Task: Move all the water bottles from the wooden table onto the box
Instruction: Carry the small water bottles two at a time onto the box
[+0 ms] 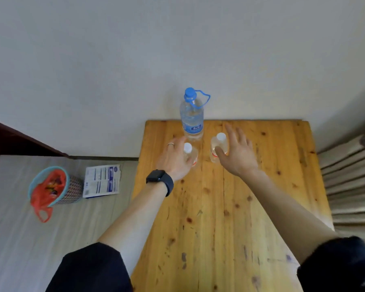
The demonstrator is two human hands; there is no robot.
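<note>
Three water bottles stand at the far end of the wooden table (230, 207). A tall bottle with a blue cap and blue carry loop (191, 116) is at the back by the wall. In front of it stand two small bottles with white caps. My left hand (174, 159), with a ring and a black watch on the wrist, lies against the left side of the left small bottle (191, 153); its fingertips are hidden. My right hand (238, 150) hovers with its fingers spread at the right small bottle (218, 144), its thumb at the bottle's front.
On the grey floor left of the table lie a flat white and blue printed package (101, 181) and a small basket (72, 189) lined with a red plastic bag. A pleated curtain (350, 175) hangs at the table's right edge. The wall is just behind the table.
</note>
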